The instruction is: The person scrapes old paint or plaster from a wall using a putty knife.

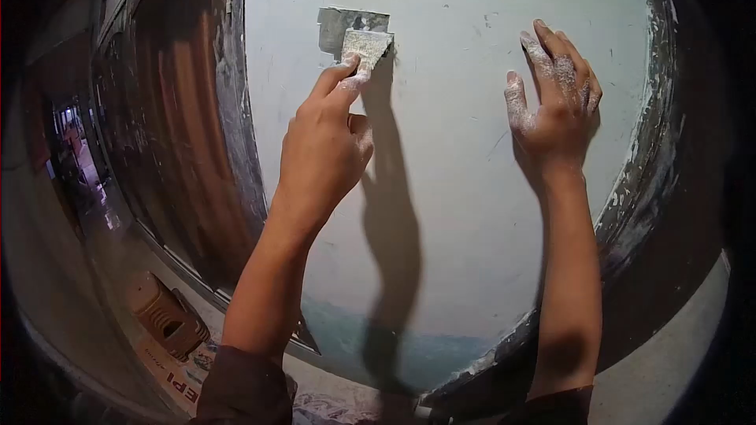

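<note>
Head view: scraper (368,44) in left hand (324,138) over grey patch (334,25).

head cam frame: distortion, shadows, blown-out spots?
Head view: fisheye, dark border right of the pale panel bows, corners black; head view: long shadow on the panel, right of the left hand and scraper; head view: far opening at left bright, detail hard to read.

The pale panel (472,212) looks painted, matt and mostly smooth. On it, the scraper (368,44) is rough with powdery white crust. Right of the panel, the dark frame (663,102) has flaking paint; to its lower left, the brown stool (167,316) looks like smooth plastic.
</note>
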Demonstrator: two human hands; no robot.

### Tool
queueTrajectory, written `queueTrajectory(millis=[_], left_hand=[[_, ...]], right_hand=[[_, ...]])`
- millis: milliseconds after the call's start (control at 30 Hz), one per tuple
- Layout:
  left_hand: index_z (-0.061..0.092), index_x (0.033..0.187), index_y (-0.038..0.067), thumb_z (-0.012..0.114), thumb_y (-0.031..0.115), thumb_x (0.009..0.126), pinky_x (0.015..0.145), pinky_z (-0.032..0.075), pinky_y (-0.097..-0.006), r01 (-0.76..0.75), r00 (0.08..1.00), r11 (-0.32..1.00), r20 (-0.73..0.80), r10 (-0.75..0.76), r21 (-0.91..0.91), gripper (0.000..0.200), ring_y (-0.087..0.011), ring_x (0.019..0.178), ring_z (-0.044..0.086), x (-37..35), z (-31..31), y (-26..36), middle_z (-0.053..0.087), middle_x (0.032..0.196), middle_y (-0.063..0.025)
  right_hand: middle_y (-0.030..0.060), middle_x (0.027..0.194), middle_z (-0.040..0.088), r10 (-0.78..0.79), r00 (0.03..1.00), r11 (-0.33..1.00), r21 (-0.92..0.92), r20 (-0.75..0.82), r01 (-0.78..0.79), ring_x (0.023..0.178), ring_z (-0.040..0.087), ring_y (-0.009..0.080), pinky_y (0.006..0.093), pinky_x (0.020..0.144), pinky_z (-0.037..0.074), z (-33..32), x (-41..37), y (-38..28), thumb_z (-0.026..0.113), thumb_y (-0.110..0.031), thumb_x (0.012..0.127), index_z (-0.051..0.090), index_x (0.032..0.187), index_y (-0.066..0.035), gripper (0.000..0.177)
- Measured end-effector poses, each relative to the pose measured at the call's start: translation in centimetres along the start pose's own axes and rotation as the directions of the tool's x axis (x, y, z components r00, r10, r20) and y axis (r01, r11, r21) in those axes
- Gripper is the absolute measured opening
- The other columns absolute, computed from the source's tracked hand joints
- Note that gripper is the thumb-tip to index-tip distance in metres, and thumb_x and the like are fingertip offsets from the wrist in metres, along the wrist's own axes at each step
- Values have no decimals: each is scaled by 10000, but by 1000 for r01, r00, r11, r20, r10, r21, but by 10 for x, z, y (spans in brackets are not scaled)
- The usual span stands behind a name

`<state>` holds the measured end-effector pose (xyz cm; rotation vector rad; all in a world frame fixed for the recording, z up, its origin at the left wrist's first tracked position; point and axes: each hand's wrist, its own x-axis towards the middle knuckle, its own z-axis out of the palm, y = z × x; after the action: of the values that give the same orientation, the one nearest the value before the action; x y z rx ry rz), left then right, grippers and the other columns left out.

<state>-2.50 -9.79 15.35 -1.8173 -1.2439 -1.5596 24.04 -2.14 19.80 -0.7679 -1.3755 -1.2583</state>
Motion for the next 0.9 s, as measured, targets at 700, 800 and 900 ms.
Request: queueTrajectory(millis=[700,800,900], left_hand=[[675,1314,-22,607,-64,861,1088,510,-410,0,1000,999,-17,1,50,460,-368,1289,636,22,-4,8,617,1476,-131],[663,1301,-56,571,-64,856,1026,523,-411,38,999,986,12,-41,163,454,-364,1211,674,33,-8,26,639,1427,-164],[661,1290,-71,578,-52,860,969,533,-417,11,999,996,32,-14,86,438,-365,1084,712,25,-14,15,655,1394,-183]], right_hand=[[-56,1504,597,-5,1000,1000,6,-22,5,1415,494,171,435,1190,320,1,1,1,714,-291,905,718,1316,-184,424],[-49,1513,593,-9,1000,1000,-2,-26,9,1421,491,177,440,1200,312,2,1,2,701,-286,915,715,1323,-179,422],[-55,1511,593,9,1000,1000,0,-10,-9,1425,488,176,439,1205,312,1,0,0,691,-290,927,711,1333,-187,419]])
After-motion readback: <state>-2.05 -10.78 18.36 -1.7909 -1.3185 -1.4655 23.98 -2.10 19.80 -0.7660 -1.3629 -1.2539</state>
